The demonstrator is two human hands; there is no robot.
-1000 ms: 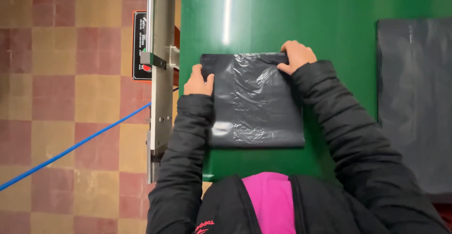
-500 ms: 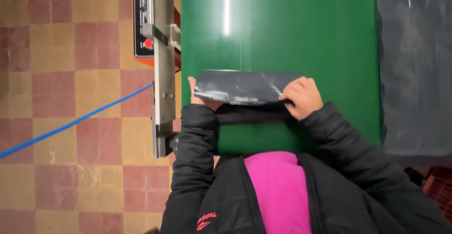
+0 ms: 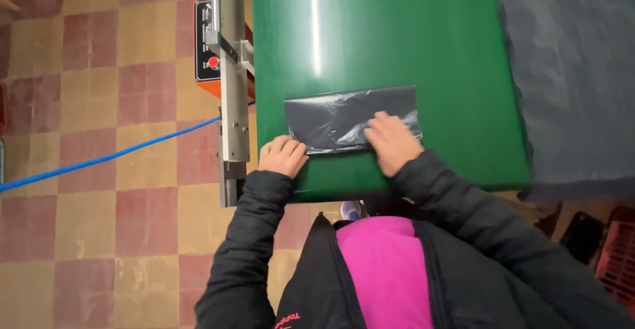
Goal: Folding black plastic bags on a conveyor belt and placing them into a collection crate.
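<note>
One folded black bag (image 3: pixel 344 120) beside grey sheet stack (image 3: pixel 572 77).

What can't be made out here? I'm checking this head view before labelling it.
- Bag: its near right corner lies under the right hand.
- Left hand: fingers curled at the bag's near left corner; whether they pinch it cannot be told.
- Dark sheets: cut off by the right edge.
- Control box: partly behind the metal post.

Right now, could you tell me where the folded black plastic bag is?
The folded black plastic bag lies on the green table near its front edge, under the right hand, with the left hand at its corner.
</note>
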